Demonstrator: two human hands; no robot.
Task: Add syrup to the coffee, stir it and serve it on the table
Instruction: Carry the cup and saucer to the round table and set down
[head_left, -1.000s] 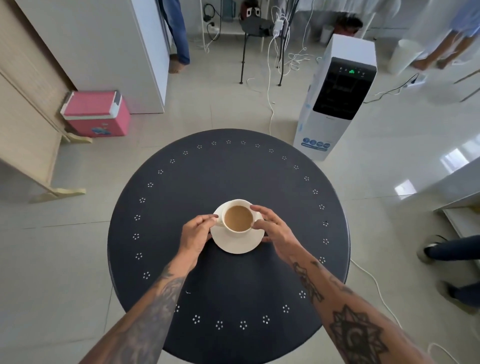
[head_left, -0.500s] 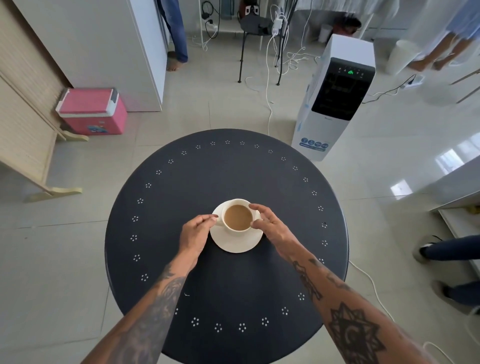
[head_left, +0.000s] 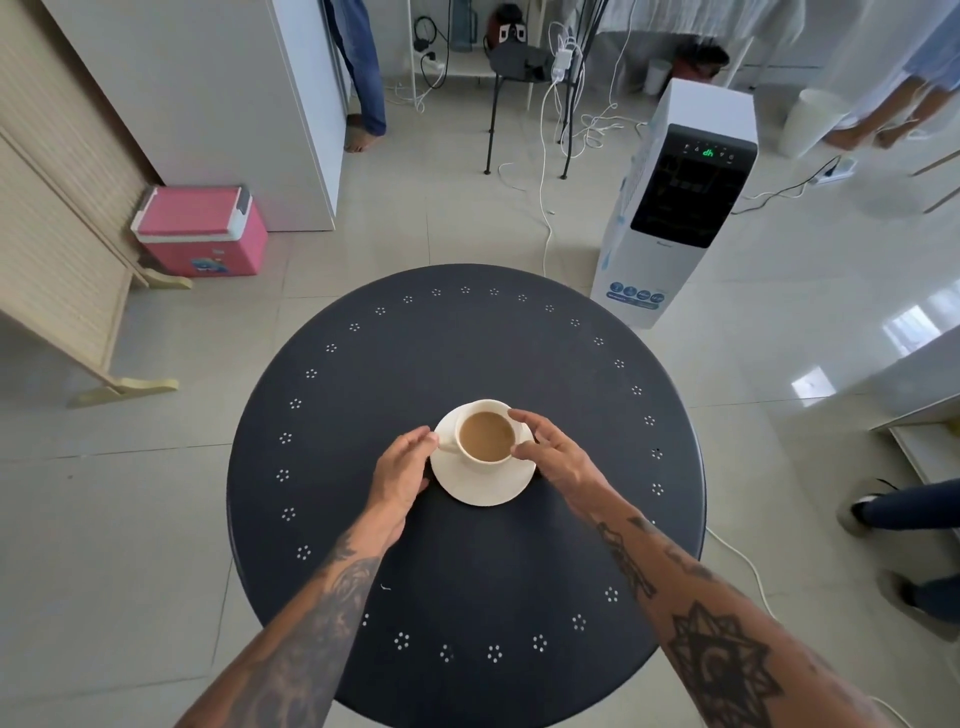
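A white cup of milky coffee (head_left: 485, 437) stands on a white saucer (head_left: 485, 488) in the middle of the round dark table (head_left: 467, 338). My left hand (head_left: 402, 462) holds the saucer's left edge, its curled fingertips right at the cup's handle. My right hand (head_left: 553, 457) curves round the cup's right side, index finger at the far rim and thumb against the near side. Its palm hides the saucer's right edge. No syrup or spoon is in sight.
A white air cooler (head_left: 675, 208) stands on the floor beyond the table's right side, with cables (head_left: 545, 197) beside it. A pink cooler box (head_left: 200, 231) sits at the left by a wooden screen. Other people's legs (head_left: 904, 506) show at the right and back.
Both hands and the cup keep their places on the table. Only the view has shifted slightly.
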